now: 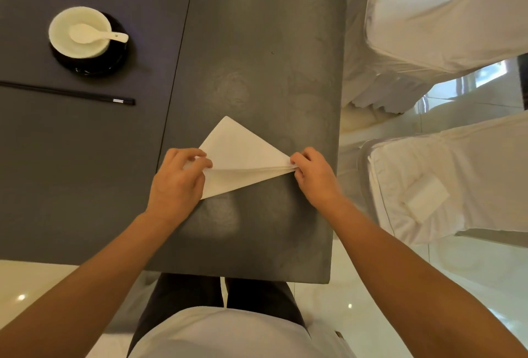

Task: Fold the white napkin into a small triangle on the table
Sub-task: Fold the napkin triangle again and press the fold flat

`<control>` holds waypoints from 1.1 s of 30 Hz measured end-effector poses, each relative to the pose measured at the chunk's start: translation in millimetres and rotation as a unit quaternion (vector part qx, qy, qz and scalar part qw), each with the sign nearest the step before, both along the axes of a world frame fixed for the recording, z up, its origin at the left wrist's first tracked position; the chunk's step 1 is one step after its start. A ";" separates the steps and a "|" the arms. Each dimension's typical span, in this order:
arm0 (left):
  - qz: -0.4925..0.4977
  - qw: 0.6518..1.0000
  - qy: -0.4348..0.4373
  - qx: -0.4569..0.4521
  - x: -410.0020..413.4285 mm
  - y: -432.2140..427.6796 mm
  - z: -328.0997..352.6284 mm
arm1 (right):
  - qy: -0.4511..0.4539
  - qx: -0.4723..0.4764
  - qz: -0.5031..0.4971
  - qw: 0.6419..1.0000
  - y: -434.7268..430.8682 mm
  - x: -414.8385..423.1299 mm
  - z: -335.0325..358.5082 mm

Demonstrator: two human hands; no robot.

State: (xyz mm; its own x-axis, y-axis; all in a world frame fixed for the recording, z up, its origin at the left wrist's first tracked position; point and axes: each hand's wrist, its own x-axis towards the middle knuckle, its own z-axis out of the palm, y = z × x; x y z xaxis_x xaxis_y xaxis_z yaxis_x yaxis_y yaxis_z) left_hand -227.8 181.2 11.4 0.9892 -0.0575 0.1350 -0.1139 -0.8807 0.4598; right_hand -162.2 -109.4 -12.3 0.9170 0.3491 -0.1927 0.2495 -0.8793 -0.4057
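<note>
The white napkin point(240, 154) lies on the dark grey table point(257, 43), folded into layered triangular flaps with a crease running from left to right. Its upper flap points away from me and a lower flap slopes down toward the left. My left hand point(178, 183) covers the napkin's left end, with fingertips pinching the layers at the crease. My right hand point(313, 174) pinches the pointed right corner between thumb and fingers. The left corner of the napkin is hidden under my left hand.
At the far left, a white bowl point(80, 32) with a white spoon point(98, 34) sits on a black saucer point(114, 57). Black chopsticks point(85, 96) lie in front of it. White-covered chairs point(445, 26) stand beyond the table's right edge. The table's near edge is close to my legs.
</note>
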 end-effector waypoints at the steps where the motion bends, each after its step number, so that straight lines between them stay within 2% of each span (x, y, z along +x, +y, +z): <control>1: 0.014 1.000 0.008 -0.002 -2.3 2.2 -2.5 | 0.000 0.001 -0.002 1.000 0.3 0.1 0.0; 6: 0.089 0.995 0.027 0.040 2.2 12.4 -8.2 | 0.008 -0.003 -0.006 1.000 3.9 1.7 -0.2; 8: 0.098 0.994 0.028 0.030 9.9 16.6 -4.1 | 0.013 -0.004 -0.009 1.000 4.6 2.7 0.2; 11: 0.061 0.998 -0.007 0.003 12.6 23.6 5.2 | 0.019 -0.006 -0.011 1.000 4.8 3.9 0.6; 14: -0.017 0.999 -0.035 0.027 -6.7 28.6 9.4 | 0.018 -0.008 -0.012 1.000 4.2 4.9 0.0; 16: -0.032 0.998 -0.021 0.041 -27.1 29.0 6.2 | 0.020 -0.006 -0.014 1.000 3.7 4.7 -0.9; 25: 0.051 0.997 0.047 0.016 -67.9 23.6 -18.6 | 0.008 -0.004 -0.005 1.000 1.4 4.5 -7.8; 33: 0.019 0.996 0.086 -0.025 -82.5 7.3 -27.2 | -0.003 -0.024 -0.013 1.000 1.4 0.8 -9.8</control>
